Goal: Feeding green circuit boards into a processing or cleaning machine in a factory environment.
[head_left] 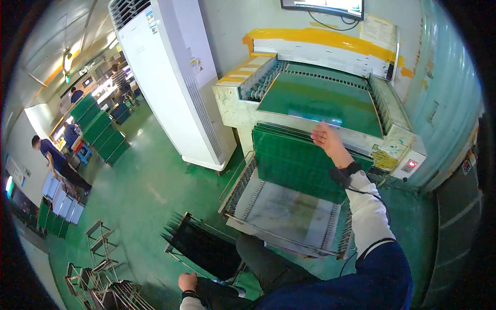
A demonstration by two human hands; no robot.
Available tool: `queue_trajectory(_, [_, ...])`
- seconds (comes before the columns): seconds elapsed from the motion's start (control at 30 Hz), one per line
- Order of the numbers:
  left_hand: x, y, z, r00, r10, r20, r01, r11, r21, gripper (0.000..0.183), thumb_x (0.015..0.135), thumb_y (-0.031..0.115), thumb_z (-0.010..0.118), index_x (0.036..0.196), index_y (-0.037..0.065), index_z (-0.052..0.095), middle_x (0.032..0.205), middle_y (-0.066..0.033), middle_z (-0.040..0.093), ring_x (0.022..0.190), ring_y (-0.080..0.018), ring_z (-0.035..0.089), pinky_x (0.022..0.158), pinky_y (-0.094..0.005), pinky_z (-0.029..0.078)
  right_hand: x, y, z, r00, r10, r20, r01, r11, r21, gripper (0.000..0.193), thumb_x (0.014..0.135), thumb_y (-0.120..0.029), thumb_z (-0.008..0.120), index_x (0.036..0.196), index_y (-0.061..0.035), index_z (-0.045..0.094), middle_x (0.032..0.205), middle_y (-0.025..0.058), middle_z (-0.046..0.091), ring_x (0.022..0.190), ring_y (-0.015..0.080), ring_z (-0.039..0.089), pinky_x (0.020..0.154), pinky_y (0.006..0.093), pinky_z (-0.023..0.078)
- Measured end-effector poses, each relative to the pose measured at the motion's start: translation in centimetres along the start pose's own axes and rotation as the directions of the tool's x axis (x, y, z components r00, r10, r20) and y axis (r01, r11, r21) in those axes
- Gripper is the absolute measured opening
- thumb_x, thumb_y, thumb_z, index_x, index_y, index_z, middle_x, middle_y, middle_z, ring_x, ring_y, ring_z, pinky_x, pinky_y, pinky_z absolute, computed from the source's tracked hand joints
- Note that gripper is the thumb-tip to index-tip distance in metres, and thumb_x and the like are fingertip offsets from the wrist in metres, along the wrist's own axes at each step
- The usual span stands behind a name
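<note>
Right hand (326,138) is gripping a green panel, left hand (187,281) is hanging low in a loose fist.

The right hand is pinching the top edge of the big green panel (297,161) that's leaning against the front of the conveyor machine (398,137), just above the metal tray (287,212) sticking out below it. Another green panel (323,101) is lying flat on the machine's rollers. The left hand is holding nothing, hovering well down from the machine, near a black slotted rack (204,247) on the floor.

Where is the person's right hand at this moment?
In the head view, the right hand is raised right of centre, at the top edge of the green boards leaning against the machine's outfeed, just below the green panel lying on the conveyor.
</note>
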State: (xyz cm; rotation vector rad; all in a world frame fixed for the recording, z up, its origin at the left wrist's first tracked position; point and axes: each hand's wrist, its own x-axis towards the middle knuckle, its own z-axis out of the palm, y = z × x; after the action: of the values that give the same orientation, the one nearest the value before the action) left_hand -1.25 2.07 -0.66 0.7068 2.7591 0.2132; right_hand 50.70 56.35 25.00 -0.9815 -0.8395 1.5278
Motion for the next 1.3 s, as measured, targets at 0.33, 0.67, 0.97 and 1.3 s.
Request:
queue_trajectory(0.33, [-0.7, 0.9, -0.7, 1.000, 0.008, -0.025, -0.008, 1.000, 0.007, 0.036, 0.070, 0.032, 0.061, 0.081, -0.001, 0.070, 0.085, -0.0252, 0.067, 0.083, -0.0425, 0.065, 0.077, -0.0477, 0.052, -2.4, 3.9, 0.9, 0.728, -0.582, 0.364, 0.517, 0.116, -0.848, 0.019, 0.081, -0.021, 0.067, 0.095, -0.0085, 0.070, 0.091, 0.0112, 0.069, 0.088, 0.0313, 0.063, 0.078, 0.0419, 0.050])
queue_trajectory(0.67, [-0.1, 0.1, 0.0, 0.999, -0.033, -0.008, 0.033, 0.999, -0.024, 0.036, 0.071, 0.034, 0.064, 0.082, 0.000, 0.070, 0.087, -0.0242, 0.068, 0.084, -0.0409, 0.066, 0.077, -0.0474, 0.052, -5.0, 4.1, 2.3, 0.594, -0.571, 0.566, 0.554, -0.220, -0.803, 0.015, 0.078, -0.016, 0.069, 0.090, -0.0077, 0.065, 0.094, 0.0120, 0.063, 0.094, 0.0347, 0.058, 0.082, 0.0468, 0.047])
queue_trajectory(0.97, [-0.2, -0.1, -0.1, 0.999, -0.037, -0.032, 0.036, 0.999, -0.037, 0.038, 0.071, 0.036, 0.067, 0.081, 0.000, 0.070, 0.087, -0.0233, 0.068, 0.085, -0.0401, 0.066, 0.077, -0.0469, 0.053, -3.1, 4.1, 1.7, 0.923, -0.180, 0.339, 0.274, -0.311, -0.910, 0.025, 0.076, -0.026, 0.070, 0.089, -0.0052, 0.065, 0.091, 0.0159, 0.066, 0.091, 0.0369, 0.063, 0.077, 0.0478, 0.050])
queue_trajectory(1.3, [-1.0, 1.1, -1.4, 0.999, -0.039, 0.008, 0.039, 0.999, -0.001, 0.038, 0.072, 0.038, 0.065, 0.084, 0.002, 0.072, 0.090, -0.0220, 0.069, 0.088, -0.0384, 0.067, 0.079, -0.0458, 0.052, -2.3, 3.2, 2.2, 0.976, -0.014, 0.215, 0.197, -0.347, -0.917, 0.037, 0.077, -0.033, 0.071, 0.100, -0.0042, 0.067, 0.106, 0.0165, 0.067, 0.103, 0.0358, 0.062, 0.084, 0.0476, 0.051])
